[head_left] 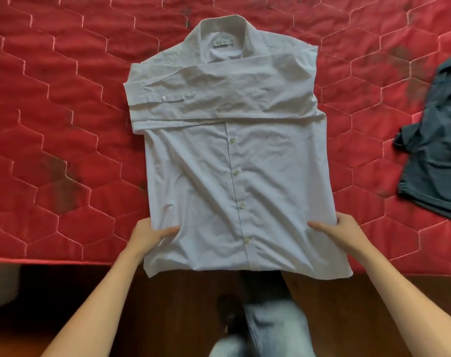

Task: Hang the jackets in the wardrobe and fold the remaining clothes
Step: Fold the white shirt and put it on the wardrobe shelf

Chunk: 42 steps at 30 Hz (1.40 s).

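A white button-up shirt [227, 161] lies face up on the red quilted bed [51, 124], collar at the far end. Both sleeves are folded across its chest. The hem hangs slightly over the bed's near edge. My left hand [151, 237] pinches the shirt's lower left side, thumb on top of the fabric and fingers under it. My right hand [340, 234] pinches the lower right side the same way. A dark blue-grey garment [435, 148] lies crumpled at the right edge of the bed.
Dark wooden floor [90, 300] runs below the bed's near edge. My leg in light jeans [265, 328] and a dark shoe [228, 313] show at the bottom centre. A pale object [0, 284] sits at the lower left.
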Motion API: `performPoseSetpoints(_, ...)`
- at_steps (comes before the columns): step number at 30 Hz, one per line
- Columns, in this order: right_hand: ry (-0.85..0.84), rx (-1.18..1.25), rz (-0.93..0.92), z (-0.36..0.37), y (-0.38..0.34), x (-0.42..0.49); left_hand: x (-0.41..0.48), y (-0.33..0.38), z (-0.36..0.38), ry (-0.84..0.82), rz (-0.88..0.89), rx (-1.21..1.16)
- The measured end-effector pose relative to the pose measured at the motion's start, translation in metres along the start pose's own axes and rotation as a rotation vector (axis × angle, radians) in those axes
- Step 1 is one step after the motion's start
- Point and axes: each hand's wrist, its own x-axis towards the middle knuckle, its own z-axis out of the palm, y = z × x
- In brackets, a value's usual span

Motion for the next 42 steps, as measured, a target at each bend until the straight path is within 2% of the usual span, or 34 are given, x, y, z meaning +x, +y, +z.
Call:
performPoseSetpoints(6, -0.051, 0.045, 0.007, 0.019, 0.065, -0.054, -0.048, -0.076, 0.009, -0.088, -0.028, 0.05)
performPoseSetpoints(10, -0.011, 0.18, 0.063, 0.02, 0.084, -0.09, -0.079, -0.107, 0.006, -0.033, -0.098, -0.154)
performPoseSetpoints(15, 0.074, 0.305, 0.019, 0.002, 0.061, -0.112, -0.102, -0.095, -0.016, -0.039, -0.09, -0.379)
performPoseSetpoints(19, 0.126, 0.433, -0.047, -0.014, 0.019, -0.105, -0.097, -0.056, -0.035, 0.051, -0.007, -0.637)
performPoseSetpoints(22, 0.153, 0.58, -0.059, -0.021, -0.021, -0.079, -0.086, -0.019, -0.049, 0.039, 0.098, -0.763)
performPoseSetpoints(29, 0.132, 0.755, -0.096, -0.035, -0.12, 0.002, -0.023, 0.082, -0.075, 0.0, 0.182, -0.848)
performPoseSetpoints(38, 0.086, 0.753, -0.18, -0.071, -0.267, 0.11, 0.078, 0.237, -0.111, -0.009, 0.257, -0.838)
performPoseSetpoints(42, 0.111, 0.797, -0.18, -0.094, -0.324, 0.172, 0.128, 0.301, -0.131, 0.046, 0.279, -0.862)
